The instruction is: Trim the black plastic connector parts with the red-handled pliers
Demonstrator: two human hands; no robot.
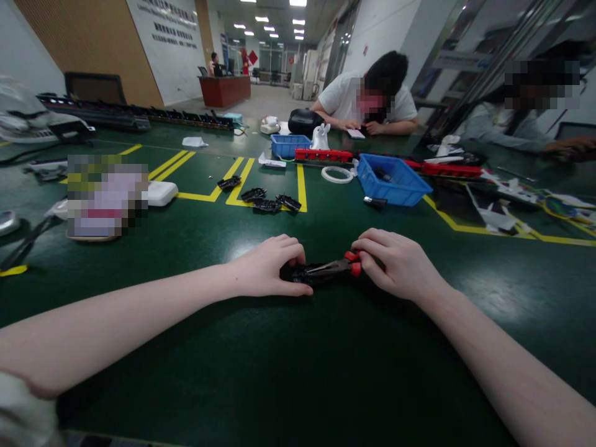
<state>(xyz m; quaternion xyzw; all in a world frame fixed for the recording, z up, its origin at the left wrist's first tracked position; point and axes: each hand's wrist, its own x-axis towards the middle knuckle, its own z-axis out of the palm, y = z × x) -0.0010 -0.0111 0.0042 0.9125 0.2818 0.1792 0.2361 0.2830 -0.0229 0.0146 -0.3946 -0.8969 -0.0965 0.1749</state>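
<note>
In front of me on the green table, my left hand (pixel 274 267) is closed round a small black part (pixel 298 273), its thumb along the near side. Much of that part is hidden by my fingers. My right hand (pixel 395 261) grips the red handles of a pair of pliers (pixel 328 269). The pliers lie nearly level and point left, with their dark metal jaws on or against the black part. Whether the jaws pinch it I cannot tell. Several similar black parts (pixel 266 205) lie farther off, near the yellow tape lines.
A blue bin (pixel 393 181) and a smaller blue bin (pixel 291 146) stand beyond my hands. A white tape roll (pixel 337 174) lies between them. At left are a phone-like object (pixel 107 205) and a white case (pixel 161 194). Two people sit across the table.
</note>
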